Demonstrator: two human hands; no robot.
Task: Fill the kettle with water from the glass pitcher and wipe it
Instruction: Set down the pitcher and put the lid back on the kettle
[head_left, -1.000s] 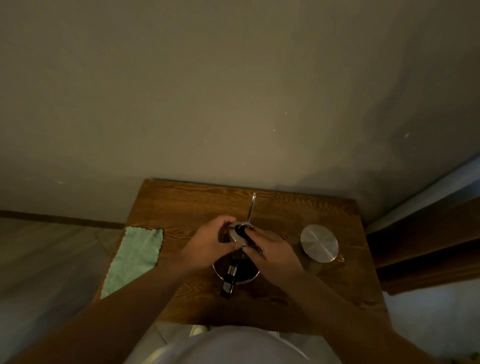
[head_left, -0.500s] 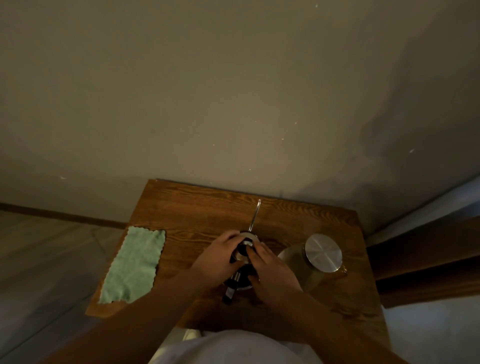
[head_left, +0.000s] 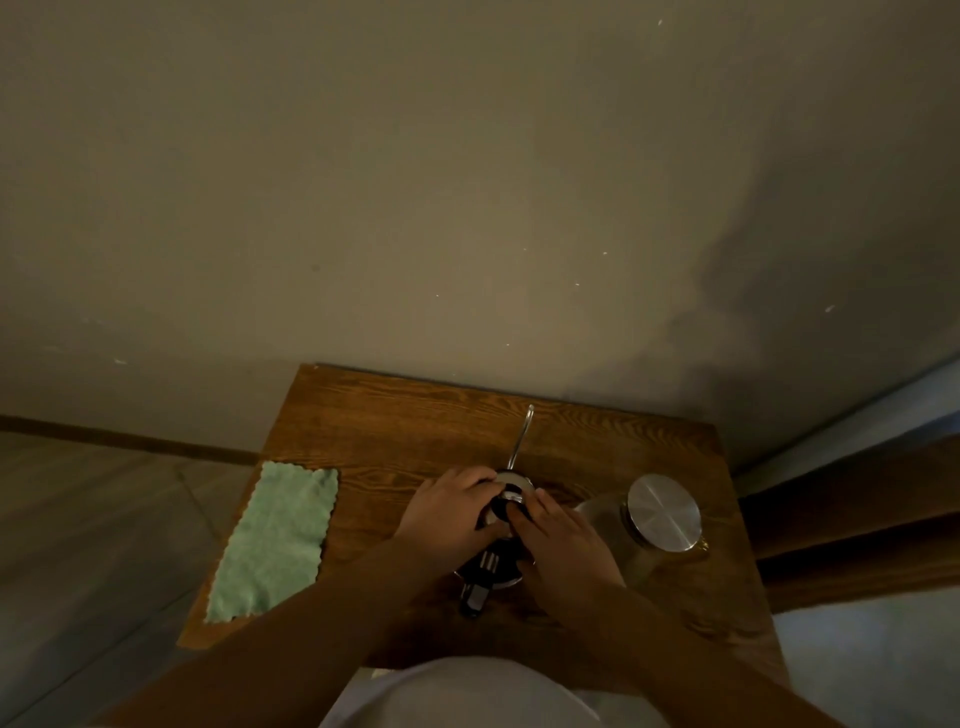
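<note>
A small steel kettle (head_left: 488, 577) with a thin gooseneck spout (head_left: 521, 436) and a black handle stands in the middle of the wooden table (head_left: 395, 415). Its round lid (head_left: 511, 488) with a black knob sits on top. My left hand (head_left: 447, 512) grips the lid's left side. My right hand (head_left: 563, 543) rests its fingertips on the knob and covers the kettle's right side. The glass pitcher (head_left: 613, 525) with a round metal lid (head_left: 662, 512) stands just right of my right hand. A green cloth (head_left: 272, 540) lies flat at the table's left edge.
The table stands against a plain wall (head_left: 467, 208). A wooden door or panel (head_left: 852, 519) is at the right. Grey floor (head_left: 104, 519) shows to the left. The cloth overhangs the table's left edge slightly.
Both hands have closed in over the kettle's lid and lowered slightly. The view has tilted, so the table sits a little lower in the frame.
</note>
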